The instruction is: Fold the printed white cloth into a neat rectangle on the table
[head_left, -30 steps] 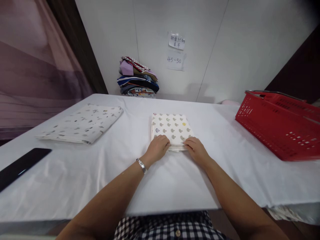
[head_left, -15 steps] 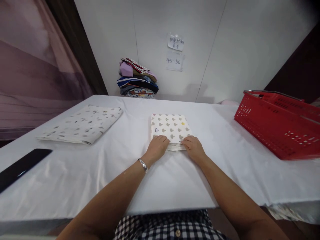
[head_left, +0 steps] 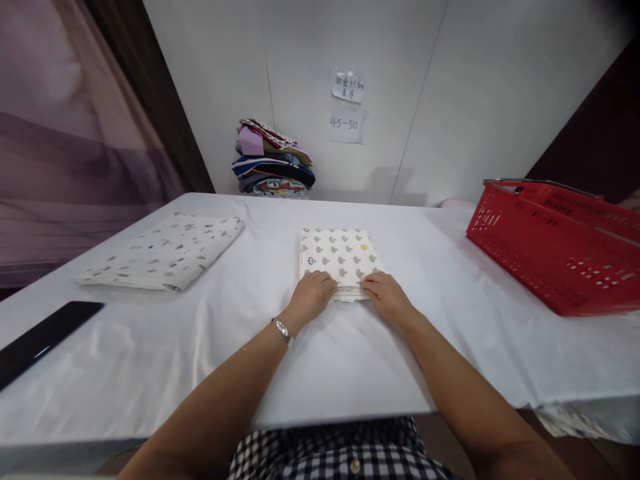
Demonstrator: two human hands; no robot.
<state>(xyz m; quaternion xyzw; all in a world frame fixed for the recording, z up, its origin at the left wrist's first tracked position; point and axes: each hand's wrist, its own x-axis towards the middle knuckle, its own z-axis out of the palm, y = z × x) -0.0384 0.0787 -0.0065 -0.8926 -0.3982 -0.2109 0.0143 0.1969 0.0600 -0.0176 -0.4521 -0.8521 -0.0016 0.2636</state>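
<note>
A small folded cream cloth printed with mushrooms (head_left: 339, 257) lies in the middle of the white-covered table (head_left: 350, 360). My left hand (head_left: 311, 297), a silver bracelet on its wrist, rests on the cloth's near left corner. On the near right corner sits my right hand (head_left: 386, 298). Both hands press on the near edge of the fold with fingers curled down; whether they pinch the layers I cannot tell.
A larger folded patterned cloth (head_left: 165, 251) lies at the left. A black flat object (head_left: 43, 337) sits at the near left edge. A red plastic basket (head_left: 555, 240) stands at the right. A pile of folded clothes (head_left: 273, 160) is against the back wall under two paper notes (head_left: 347, 107).
Both hands have crept slightly farther onto the near edge of the folded cloth and closer together. The cloth itself has not moved.
</note>
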